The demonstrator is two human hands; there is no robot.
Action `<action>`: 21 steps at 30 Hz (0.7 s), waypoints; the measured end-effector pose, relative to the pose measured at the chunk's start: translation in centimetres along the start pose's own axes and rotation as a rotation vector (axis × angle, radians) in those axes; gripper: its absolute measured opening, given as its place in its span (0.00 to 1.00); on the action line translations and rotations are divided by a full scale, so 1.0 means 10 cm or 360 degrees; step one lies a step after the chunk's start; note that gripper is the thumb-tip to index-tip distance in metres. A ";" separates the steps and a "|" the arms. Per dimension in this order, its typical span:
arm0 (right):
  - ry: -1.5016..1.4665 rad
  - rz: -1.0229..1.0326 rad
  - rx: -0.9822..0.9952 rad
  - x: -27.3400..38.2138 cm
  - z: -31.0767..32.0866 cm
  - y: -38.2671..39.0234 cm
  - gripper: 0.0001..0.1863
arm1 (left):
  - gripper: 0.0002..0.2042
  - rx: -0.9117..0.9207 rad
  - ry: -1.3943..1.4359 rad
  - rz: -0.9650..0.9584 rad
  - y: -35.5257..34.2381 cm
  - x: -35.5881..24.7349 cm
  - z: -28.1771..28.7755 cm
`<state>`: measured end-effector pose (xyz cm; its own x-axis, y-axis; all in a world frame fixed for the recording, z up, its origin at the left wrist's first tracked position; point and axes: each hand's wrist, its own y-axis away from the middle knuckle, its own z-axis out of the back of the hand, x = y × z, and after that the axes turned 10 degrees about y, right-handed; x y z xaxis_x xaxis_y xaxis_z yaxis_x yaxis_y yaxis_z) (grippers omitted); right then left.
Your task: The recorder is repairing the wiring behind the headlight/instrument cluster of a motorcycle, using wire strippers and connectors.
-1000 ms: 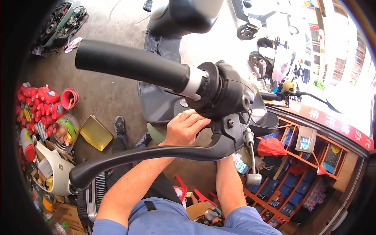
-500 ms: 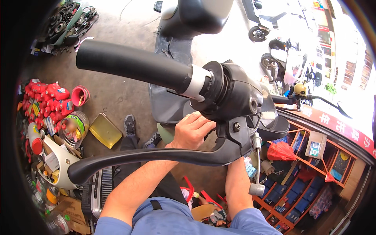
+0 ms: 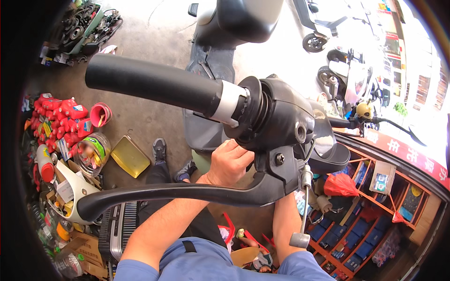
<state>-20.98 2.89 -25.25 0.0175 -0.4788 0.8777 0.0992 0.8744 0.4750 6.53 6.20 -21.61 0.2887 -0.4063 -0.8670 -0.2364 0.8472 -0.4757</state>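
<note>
A black handlebar grip [image 3: 150,82] with a white collar [image 3: 228,104] crosses close in front of me. To its right is a black switch and lever housing [image 3: 287,105]. A long black brake lever [image 3: 173,191] reaches left from that housing. My left hand [image 3: 228,163] is under the housing, above the lever, fingers bent and pressed together. What its fingertips grip is hidden behind the housing. My right forearm [image 3: 287,218] rises behind the lever bracket [image 3: 280,164], which hides the right hand. A thin cable with a metal end piece [image 3: 300,240] hangs beside that forearm.
The scooter's dark footboard and seat [image 3: 246,21] lie beyond. Red bottles [image 3: 61,117], a pink bucket [image 3: 100,114] and a yellow tray [image 3: 130,157] are at left. An orange shelf [image 3: 370,220] with boxes stands at right. Several scooters [image 3: 344,77] are parked outside.
The view has shifted slightly, and the grip and lever sit a little further left and lower. The cable's end piece swings left and down. My left hand keeps its pinch under the housing.
</note>
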 end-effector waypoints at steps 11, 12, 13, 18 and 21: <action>0.0035 -0.0009 -0.0084 -0.21 0.15 0.00 0.17 | 0.06 0.0049 0.0034 0.0065 0.05 -0.01 0.01; 0.0048 -0.0007 -0.0088 -0.24 0.16 -0.01 0.17 | 0.07 0.0062 0.0068 0.0075 0.04 -0.01 0.02; 0.0061 -0.0014 -0.0099 -0.27 0.19 0.00 0.17 | 0.07 0.0061 0.0060 0.0075 0.03 -0.01 0.02; 0.0153 -0.0016 -0.0183 -0.52 0.34 0.01 0.17 | 0.13 -0.0044 0.0147 0.0080 0.01 -0.02 0.01; 0.0280 -0.0009 -0.0263 -0.78 0.46 0.00 0.18 | 0.14 -0.0053 0.0116 0.0056 0.02 -0.01 0.01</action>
<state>-25.71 6.96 -31.79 0.1879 -0.5025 0.8439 0.2613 0.8538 0.4502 6.55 6.45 -21.62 0.2118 -0.4010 -0.8913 -0.2763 0.8502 -0.4481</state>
